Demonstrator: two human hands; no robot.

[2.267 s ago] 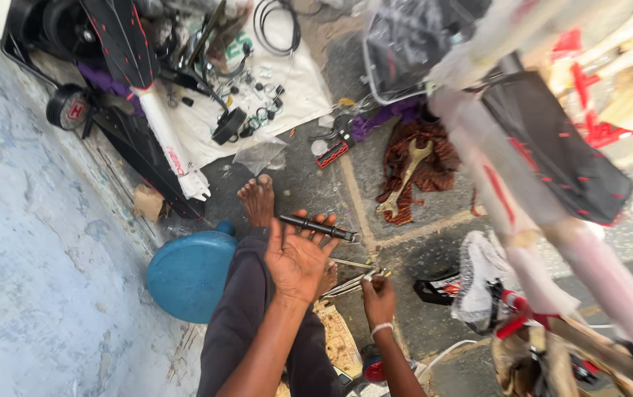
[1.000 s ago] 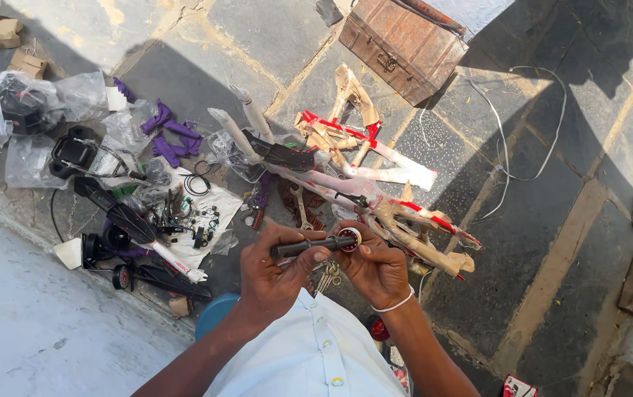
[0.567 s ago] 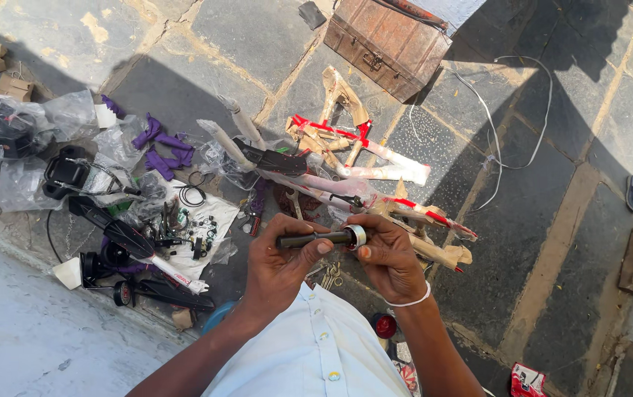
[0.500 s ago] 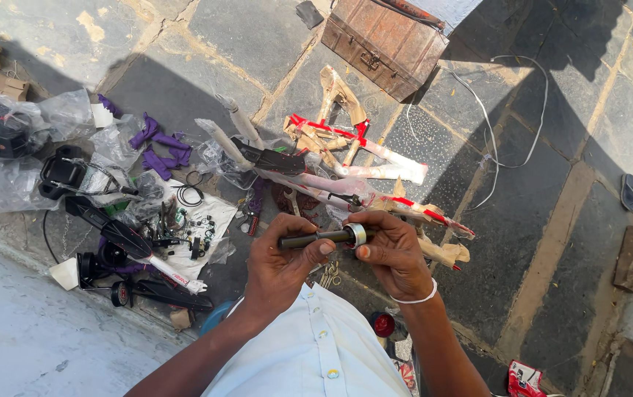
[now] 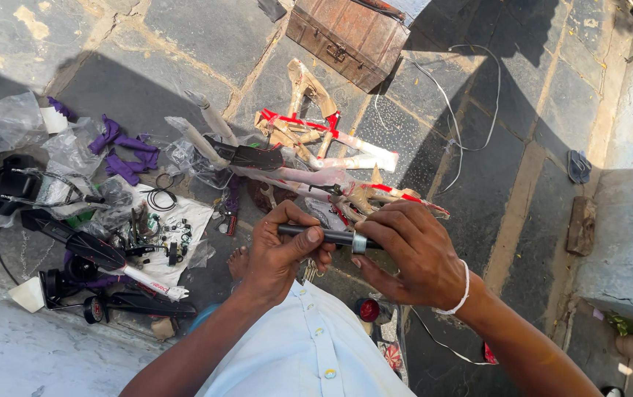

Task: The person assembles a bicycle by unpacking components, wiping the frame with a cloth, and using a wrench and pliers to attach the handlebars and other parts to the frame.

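Both hands hold a short black metal rod (image 5: 329, 236) with a silver ring near its right end. My left hand (image 5: 281, 251) grips the rod's left part, thumb lying on top. My right hand (image 5: 412, 251), with a white bangle on the wrist, pinches the ringed end with its fingertips. The rod lies level at chest height, above a wrapped bicycle frame (image 5: 309, 167) lying on the stone floor. My bare foot (image 5: 238, 262) shows under the left hand.
A white sheet (image 5: 184, 220) with several small parts and rings lies at left, beside black mudguards (image 5: 74, 246), pedals and purple rags (image 5: 122, 151). A rusty brown metal box (image 5: 347, 37) stands at the top. White cable (image 5: 471, 110) runs across the paving. A concrete ledge is at the right.
The view has swung from the floor and foot up over the scattered parts. Both hands now hold the rod closer to the chest, and the right hand has shifted onto the ringed end.
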